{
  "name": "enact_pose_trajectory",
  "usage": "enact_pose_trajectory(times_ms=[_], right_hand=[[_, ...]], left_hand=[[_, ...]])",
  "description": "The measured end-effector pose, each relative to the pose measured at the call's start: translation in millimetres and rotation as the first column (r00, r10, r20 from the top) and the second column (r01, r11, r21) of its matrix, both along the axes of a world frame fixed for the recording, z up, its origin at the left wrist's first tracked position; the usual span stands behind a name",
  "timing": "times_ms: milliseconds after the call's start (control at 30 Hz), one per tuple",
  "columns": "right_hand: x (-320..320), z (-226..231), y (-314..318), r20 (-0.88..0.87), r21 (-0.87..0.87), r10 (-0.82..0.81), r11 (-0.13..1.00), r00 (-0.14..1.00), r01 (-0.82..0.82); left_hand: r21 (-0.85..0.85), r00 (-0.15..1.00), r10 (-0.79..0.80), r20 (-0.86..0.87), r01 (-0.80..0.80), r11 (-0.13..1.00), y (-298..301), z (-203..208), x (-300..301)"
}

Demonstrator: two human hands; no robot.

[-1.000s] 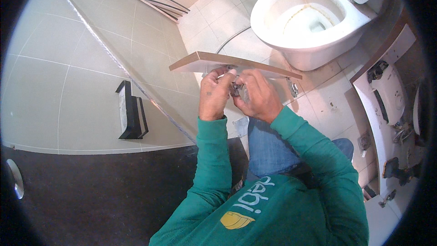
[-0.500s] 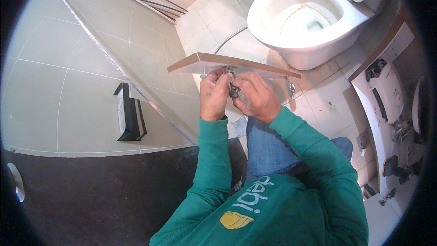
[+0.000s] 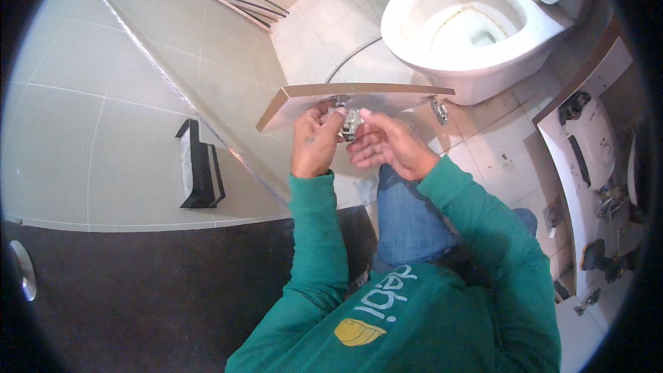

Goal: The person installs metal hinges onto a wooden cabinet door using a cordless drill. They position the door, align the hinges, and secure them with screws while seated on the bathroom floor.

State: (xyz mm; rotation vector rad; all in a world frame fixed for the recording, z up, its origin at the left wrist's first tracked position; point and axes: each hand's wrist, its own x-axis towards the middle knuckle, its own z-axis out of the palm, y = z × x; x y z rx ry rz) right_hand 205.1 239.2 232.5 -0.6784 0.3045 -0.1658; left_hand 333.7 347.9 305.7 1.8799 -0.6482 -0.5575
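Observation:
A brown-edged cabinet door (image 3: 387,102) with a pale inner face stands across in front of me. On that face is a metal cabinet hinge (image 3: 351,124), its arm swung out toward me. My left hand (image 3: 315,139) pinches the hinge from its left side, thumb on top. From the right, my right hand (image 3: 394,144) has its thumb at the hinge's edge, with its loosely curled fingers just below; their exact contact is partly hidden. Farther right along the same door hangs a second metal hinge (image 3: 439,110).
Beyond the door stands a white toilet (image 3: 449,62) with a flexible hose (image 3: 352,59) beside it. A cabinet (image 3: 552,145) with fittings lies along the right. At left, a black holder (image 3: 200,166) is fixed to the tiled wall, above a dark counter (image 3: 173,283).
My left hand has shifted slightly left and the hinge now shows more fully. The right hand has turned, loosening its fingers and lowering them. The door's left end has tilted a little.

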Motion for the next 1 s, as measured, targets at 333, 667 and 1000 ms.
enact_pose_trajectory(times_ms=[333,667,1000], right_hand=[[25,-14,30,0.029,-0.055,0.075,0.996,0.997,-0.073],[29,11,24,-0.145,-0.108,-0.075,0.992,0.987,0.059],[34,-2,21,-0.089,-0.166,0.020,0.986,0.996,-0.035]], left_hand=[[0.001,0.997,0.058,-0.049,-0.058,0.998,10,-1,4],[0.031,0.988,0.135,-0.078,-0.133,0.991,7,1,5],[0.146,0.995,0.084,0.062,-0.092,0.985,11,2,6]])
